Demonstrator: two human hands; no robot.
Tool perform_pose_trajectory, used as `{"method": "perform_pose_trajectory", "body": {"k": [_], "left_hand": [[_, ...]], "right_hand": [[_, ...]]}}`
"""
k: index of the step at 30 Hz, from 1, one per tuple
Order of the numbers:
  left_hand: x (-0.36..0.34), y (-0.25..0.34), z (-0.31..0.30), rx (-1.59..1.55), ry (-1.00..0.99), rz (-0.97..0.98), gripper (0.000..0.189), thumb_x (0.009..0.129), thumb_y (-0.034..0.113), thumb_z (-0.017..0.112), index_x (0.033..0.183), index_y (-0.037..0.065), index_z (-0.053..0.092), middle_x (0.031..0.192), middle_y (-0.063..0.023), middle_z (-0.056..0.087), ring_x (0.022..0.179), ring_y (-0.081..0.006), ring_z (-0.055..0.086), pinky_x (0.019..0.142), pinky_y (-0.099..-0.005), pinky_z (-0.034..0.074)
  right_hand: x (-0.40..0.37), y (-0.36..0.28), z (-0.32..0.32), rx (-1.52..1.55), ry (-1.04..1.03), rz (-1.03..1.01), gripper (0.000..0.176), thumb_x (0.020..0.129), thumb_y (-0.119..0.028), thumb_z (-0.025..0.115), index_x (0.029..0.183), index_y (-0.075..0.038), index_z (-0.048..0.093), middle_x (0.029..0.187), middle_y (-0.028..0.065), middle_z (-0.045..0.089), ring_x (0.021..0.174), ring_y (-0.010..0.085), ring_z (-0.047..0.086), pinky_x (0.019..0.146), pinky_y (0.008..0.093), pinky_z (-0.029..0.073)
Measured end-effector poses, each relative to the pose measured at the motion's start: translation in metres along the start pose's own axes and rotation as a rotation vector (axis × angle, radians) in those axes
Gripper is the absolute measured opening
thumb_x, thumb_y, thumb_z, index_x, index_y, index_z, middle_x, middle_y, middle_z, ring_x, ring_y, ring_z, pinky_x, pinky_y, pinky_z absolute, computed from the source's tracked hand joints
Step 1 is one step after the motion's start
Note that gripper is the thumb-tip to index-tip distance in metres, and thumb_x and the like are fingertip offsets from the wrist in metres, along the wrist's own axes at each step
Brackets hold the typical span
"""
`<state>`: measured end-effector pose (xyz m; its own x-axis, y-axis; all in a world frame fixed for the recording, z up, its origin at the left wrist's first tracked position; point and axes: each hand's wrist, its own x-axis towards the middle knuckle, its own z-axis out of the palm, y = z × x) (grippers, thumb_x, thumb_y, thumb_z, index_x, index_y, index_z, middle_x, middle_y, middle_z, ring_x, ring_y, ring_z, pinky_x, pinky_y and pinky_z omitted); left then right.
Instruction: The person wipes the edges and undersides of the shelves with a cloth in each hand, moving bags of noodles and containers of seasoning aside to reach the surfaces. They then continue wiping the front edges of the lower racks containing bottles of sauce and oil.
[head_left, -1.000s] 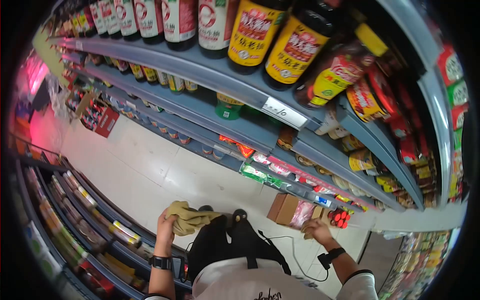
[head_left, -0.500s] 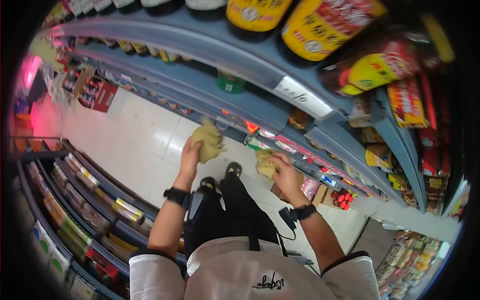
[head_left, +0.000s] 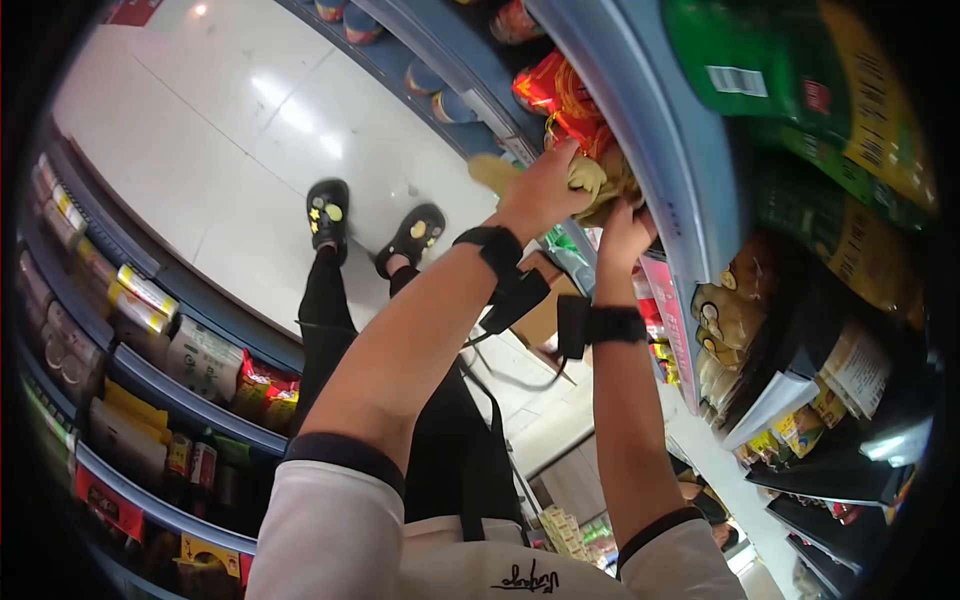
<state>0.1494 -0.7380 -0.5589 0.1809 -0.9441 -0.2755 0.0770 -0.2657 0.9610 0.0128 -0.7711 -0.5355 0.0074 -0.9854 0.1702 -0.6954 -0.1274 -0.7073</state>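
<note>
My left hand (head_left: 545, 188) reaches to the shelf unit on the right, its fingers closed on a yellowish cloth (head_left: 492, 174) that shows on both sides of the hand. Just to its right, my right hand (head_left: 627, 232) is at the same shelf, partly under the shelf edge, with its fingers curled at brownish-yellow material. What exactly it grips is hidden. Red and gold packets (head_left: 562, 95) lie on the shelf directly beyond both hands. Black bands with small boxes are on both wrists.
A blue shelf edge (head_left: 655, 120) curves close above my right hand. Green packages (head_left: 740, 75) are on the upper shelf. Another stocked shelf (head_left: 190, 400) stands at the left. A cardboard box (head_left: 540, 310) sits on the floor below my hands. A cable hangs between the wrists.
Both hands have moved from over the aisle to the right-hand shelf and come close together. The view has turned and shifted nearer to that shelf, and the red packets now show beside the hands.
</note>
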Motion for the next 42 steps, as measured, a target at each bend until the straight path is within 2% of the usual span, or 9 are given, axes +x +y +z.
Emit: {"method": "perform_pose_trajectory", "body": {"k": [8, 14, 16, 20, 23, 25, 28, 31, 42], "left_hand": [[0.007, -0.004, -0.008, 0.134, -0.241, -0.140, 0.041, 0.066, 0.024, 0.059, 0.101, 0.004, 0.049, 0.087, -0.0197, 0.059, 0.081, -0.0348, 0.057, 0.070, -0.0390, 0.046], [0.009, -0.001, -0.007, 0.201, -0.238, -0.197, 0.062, 0.067, 0.022, 0.061, 0.122, 0.010, 0.038, 0.092, -0.0190, 0.060, 0.088, -0.0332, 0.058, 0.074, -0.0399, 0.047], [0.009, -0.003, -0.005, 0.203, -0.226, -0.179, 0.066, 0.067, 0.022, 0.061, 0.126, 0.011, 0.034, 0.093, -0.0193, 0.060, 0.088, -0.0333, 0.058, 0.074, -0.0401, 0.046], [0.009, -0.007, -0.002, 0.197, -0.190, -0.158, 0.072, 0.066, 0.021, 0.062, 0.130, 0.011, 0.029, 0.096, -0.0202, 0.059, 0.089, -0.0337, 0.058, 0.076, -0.0404, 0.046], [0.008, -0.012, 0.002, 0.142, -0.133, -0.092, 0.072, 0.067, 0.019, 0.062, 0.130, 0.010, 0.029, 0.095, -0.0206, 0.059, 0.089, -0.0343, 0.057, 0.076, -0.0403, 0.046], [0.009, -0.014, 0.002, 0.117, -0.135, -0.089, 0.072, 0.067, 0.019, 0.062, 0.130, 0.009, 0.029, 0.094, -0.0209, 0.059, 0.089, -0.0346, 0.057, 0.076, -0.0402, 0.046], [0.006, -0.016, 0.006, 0.075, -0.107, -0.087, 0.070, 0.067, 0.019, 0.061, 0.129, 0.007, 0.031, 0.093, -0.0214, 0.059, 0.089, -0.0350, 0.057, 0.076, -0.0403, 0.046], [0.009, -0.015, 0.001, 0.094, -0.118, -0.121, 0.064, 0.066, 0.019, 0.061, 0.123, 0.005, 0.036, 0.091, -0.0215, 0.059, 0.088, -0.0352, 0.057, 0.075, -0.0405, 0.046], [0.004, -0.010, -0.016, 0.035, -0.134, -0.107, 0.057, 0.067, 0.018, 0.059, 0.118, 0.006, 0.039, 0.092, -0.0200, 0.059, 0.088, -0.0343, 0.057, 0.074, -0.0393, 0.045]], "right_hand": [[0.022, -0.023, 0.025, -0.268, -0.258, -0.228, 0.055, 0.078, -0.042, 0.060, 0.112, 0.001, 0.053, 0.110, 0.0214, 0.054, 0.103, 0.0354, 0.051, 0.090, 0.0399, 0.035], [0.041, 0.021, 0.018, -0.436, -0.310, -0.154, 0.041, 0.082, -0.034, 0.055, 0.107, -0.001, 0.056, 0.109, 0.0193, 0.056, 0.100, 0.0353, 0.052, 0.087, 0.0407, 0.038], [0.041, 0.027, 0.020, -0.521, -0.084, -0.321, 0.032, 0.083, -0.027, 0.053, 0.101, -0.001, 0.059, 0.101, 0.0177, 0.060, 0.092, 0.0348, 0.055, 0.082, 0.0416, 0.040], [0.041, 0.007, 0.010, -0.615, -0.093, -0.506, 0.031, 0.087, -0.016, 0.045, 0.107, 0.006, 0.053, 0.108, 0.0253, 0.054, 0.103, 0.0394, 0.049, 0.088, 0.0404, 0.038], [0.034, -0.028, 0.011, -0.665, -0.094, -0.352, 0.028, 0.086, -0.015, 0.046, 0.103, 0.005, 0.055, 0.104, 0.0260, 0.055, 0.097, 0.0410, 0.051, 0.085, 0.0418, 0.039], [0.029, -0.060, 0.009, -0.550, -0.144, 0.139, 0.026, 0.083, -0.014, 0.049, 0.101, 0.004, 0.056, 0.102, 0.0247, 0.057, 0.095, 0.0402, 0.052, 0.085, 0.0425, 0.039], [0.017, -0.049, 0.008, -0.191, -0.043, 0.018, 0.026, 0.081, -0.014, 0.051, 0.101, 0.002, 0.057, 0.103, 0.0245, 0.056, 0.097, 0.0381, 0.052, 0.085, 0.0426, 0.039], [0.016, -0.027, 0.025, -0.486, -0.131, -0.363, 0.025, 0.080, -0.010, 0.050, 0.100, 0.003, 0.056, 0.102, 0.0247, 0.054, 0.097, 0.0392, 0.050, 0.083, 0.0431, 0.039], [0.017, -0.061, 0.013, -0.350, -0.066, -0.232, 0.025, 0.082, -0.004, 0.042, 0.102, 0.007, 0.054, 0.102, 0.0251, 0.056, 0.094, 0.0389, 0.052, 0.084, 0.0415, 0.039]]}}
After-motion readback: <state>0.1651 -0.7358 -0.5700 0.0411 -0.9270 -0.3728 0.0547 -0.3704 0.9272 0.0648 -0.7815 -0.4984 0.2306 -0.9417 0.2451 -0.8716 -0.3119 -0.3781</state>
